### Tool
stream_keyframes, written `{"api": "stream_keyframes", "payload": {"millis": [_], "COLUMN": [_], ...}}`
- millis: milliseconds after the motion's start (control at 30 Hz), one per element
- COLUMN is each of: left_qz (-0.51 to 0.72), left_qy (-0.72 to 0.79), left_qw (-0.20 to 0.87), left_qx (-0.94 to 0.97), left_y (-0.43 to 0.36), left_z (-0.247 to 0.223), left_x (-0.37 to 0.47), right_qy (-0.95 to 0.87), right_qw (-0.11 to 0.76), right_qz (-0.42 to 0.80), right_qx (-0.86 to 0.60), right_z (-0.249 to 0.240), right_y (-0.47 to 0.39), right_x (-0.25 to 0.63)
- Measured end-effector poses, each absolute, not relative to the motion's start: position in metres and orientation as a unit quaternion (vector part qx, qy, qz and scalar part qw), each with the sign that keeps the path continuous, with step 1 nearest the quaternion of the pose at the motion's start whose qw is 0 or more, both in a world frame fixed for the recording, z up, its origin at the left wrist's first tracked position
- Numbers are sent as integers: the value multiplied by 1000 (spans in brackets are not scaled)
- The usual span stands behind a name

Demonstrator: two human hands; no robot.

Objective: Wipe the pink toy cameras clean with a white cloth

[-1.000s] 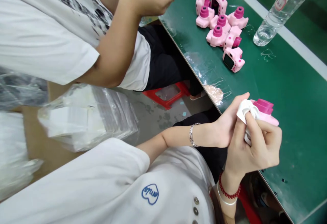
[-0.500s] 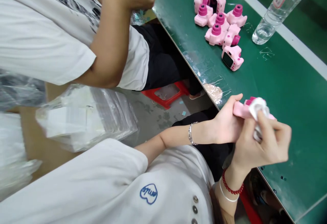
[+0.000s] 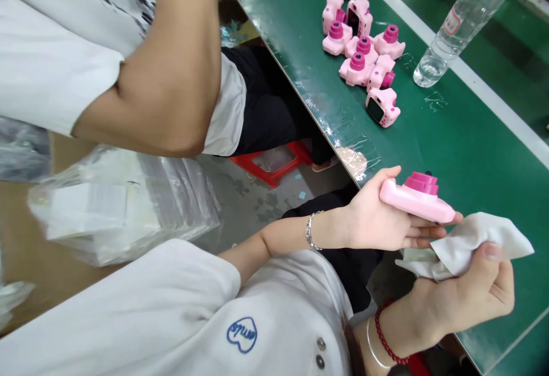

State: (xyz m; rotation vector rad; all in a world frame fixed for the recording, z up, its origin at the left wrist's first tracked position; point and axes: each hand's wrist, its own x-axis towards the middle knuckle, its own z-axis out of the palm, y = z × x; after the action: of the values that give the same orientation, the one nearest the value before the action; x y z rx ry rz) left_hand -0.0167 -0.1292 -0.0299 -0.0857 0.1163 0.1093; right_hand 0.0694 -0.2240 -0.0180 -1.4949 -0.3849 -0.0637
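A pink toy camera with a darker pink lens rests along the palm and fingers of my left hand, which supports it near the table edge. The lens faces up and away from the palm. Lower right, my right hand pinches a white cloth between thumb and fingers. The cloth hangs loosely beside the left fingertips, apart from the camera's lens. Several more pink toy cameras stand in a cluster on the green table.
A clear water bottle stands by the white table stripe. Another person's arm is at upper left, with a white cloth and something pink at that hand. Plastic-wrapped stacks lie at left, and a red stool is below the table.
My right hand has moved down and right, drawing the cloth off the camera and spreading it out. The camera is now uncovered. The other person's arm has shifted slightly left.
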Motion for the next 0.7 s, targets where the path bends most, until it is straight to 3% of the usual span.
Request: {"api": "stream_keyframes", "payload": {"millis": [267,433,500,700], "left_qz": [173,280,269,190], "left_qy": [188,240,238,252], "left_qw": [966,926,929,944], "left_qx": [45,79,85,91], "left_y": [-136,-143,-143,-144], "left_z": [-15,-3,-5,-26], "left_x": [-15,-12,-12,-6], "right_qy": [-234,-524,-585,-599], "right_qw": [688,509,460,450], "right_qz": [-82,-128,-105,-54], "right_qx": [-683,-671,-660,-660], "right_z": [-17,-11,-9,-11], "right_y": [-224,-216,-215,-224], "right_x": [63,65,71,92]}}
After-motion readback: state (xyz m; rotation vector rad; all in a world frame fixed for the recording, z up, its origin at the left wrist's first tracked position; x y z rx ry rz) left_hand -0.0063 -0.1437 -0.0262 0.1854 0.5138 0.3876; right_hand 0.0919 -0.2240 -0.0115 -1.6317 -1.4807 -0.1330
